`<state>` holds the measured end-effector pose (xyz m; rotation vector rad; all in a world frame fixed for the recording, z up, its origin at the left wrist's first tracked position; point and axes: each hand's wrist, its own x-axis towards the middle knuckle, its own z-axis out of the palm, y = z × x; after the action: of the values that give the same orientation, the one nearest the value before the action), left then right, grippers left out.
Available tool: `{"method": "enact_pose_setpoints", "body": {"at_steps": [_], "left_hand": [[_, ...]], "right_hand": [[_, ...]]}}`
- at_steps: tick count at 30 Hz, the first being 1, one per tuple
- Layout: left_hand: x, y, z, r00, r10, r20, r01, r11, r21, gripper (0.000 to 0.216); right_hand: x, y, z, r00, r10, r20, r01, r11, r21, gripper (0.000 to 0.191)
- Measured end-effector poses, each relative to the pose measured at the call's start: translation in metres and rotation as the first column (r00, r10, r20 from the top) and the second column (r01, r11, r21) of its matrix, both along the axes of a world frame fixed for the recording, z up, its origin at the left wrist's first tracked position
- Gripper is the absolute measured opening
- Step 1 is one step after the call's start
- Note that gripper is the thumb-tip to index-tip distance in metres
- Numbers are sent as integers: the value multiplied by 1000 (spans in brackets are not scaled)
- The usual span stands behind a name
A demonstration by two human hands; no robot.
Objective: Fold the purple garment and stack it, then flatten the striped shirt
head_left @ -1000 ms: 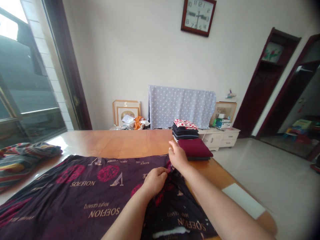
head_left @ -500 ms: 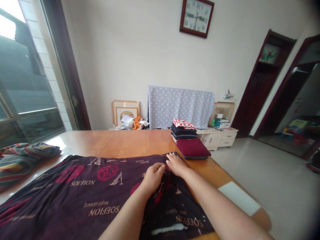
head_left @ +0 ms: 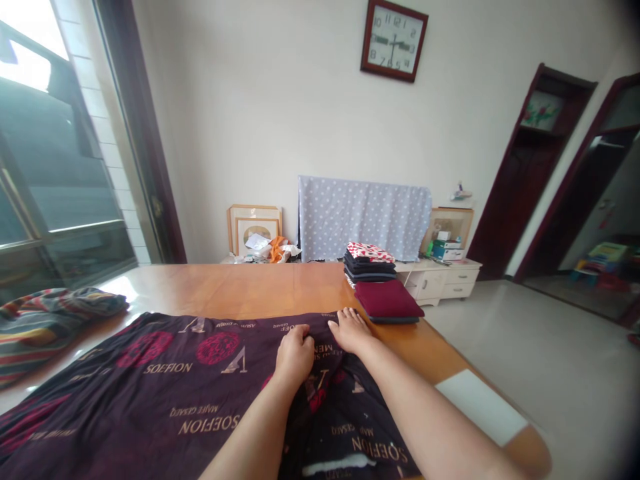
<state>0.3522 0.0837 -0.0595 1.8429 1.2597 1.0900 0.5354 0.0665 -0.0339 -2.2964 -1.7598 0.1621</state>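
Observation:
A dark purple printed cloth (head_left: 150, 413) with pink round motifs and gold lettering lies spread over the near part of the table. My left hand (head_left: 295, 353) rests on it right of the middle, fingers curled in on the fabric. Flat on the cloth's far right corner lies my right hand (head_left: 351, 329), its fingers stretched out. A strip of printed fabric shows between the two hands. Just beyond my right hand sits a folded maroon garment (head_left: 389, 299), on top of another dark folded piece.
Behind the maroon garment stands a stack of folded clothes (head_left: 370, 262) with a red-and-white piece on top. A crumpled striped garment (head_left: 55, 327) lies at the table's left. A white sheet (head_left: 480, 403) lies near the right edge of the wooden table (head_left: 240, 283).
My left hand has shifted left along the cloth, away from my right hand, and more lettering shows between them. My right hand has stayed at the corner, pressed flat.

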Motion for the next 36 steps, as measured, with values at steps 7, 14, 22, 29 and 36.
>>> {"method": "enact_pose_setpoints", "body": {"at_steps": [7, 14, 22, 29, 36], "left_hand": [[1, 5, -1, 951, 110, 288, -75, 989, -130, 36], [-2, 6, 3, 894, 167, 416, -77, 971, -225, 35], [0, 4, -3, 985, 91, 147, -81, 994, -74, 34], [1, -7, 6, 995, 98, -19, -99, 994, -53, 34], [0, -6, 6, 992, 100, 77, -97, 994, -47, 37]], "right_hand": [[-22, 12, 7, 993, 113, 23, -114, 993, 34, 64], [-36, 14, -8, 948, 312, -67, -317, 943, -104, 78], [-13, 6, -2, 993, 111, -46, -112, 993, -24, 80], [-5, -18, 11, 999, 26, -37, -26, 1000, -1, 70], [-47, -63, 7, 957, 273, -97, -273, 962, 12, 75]]}}
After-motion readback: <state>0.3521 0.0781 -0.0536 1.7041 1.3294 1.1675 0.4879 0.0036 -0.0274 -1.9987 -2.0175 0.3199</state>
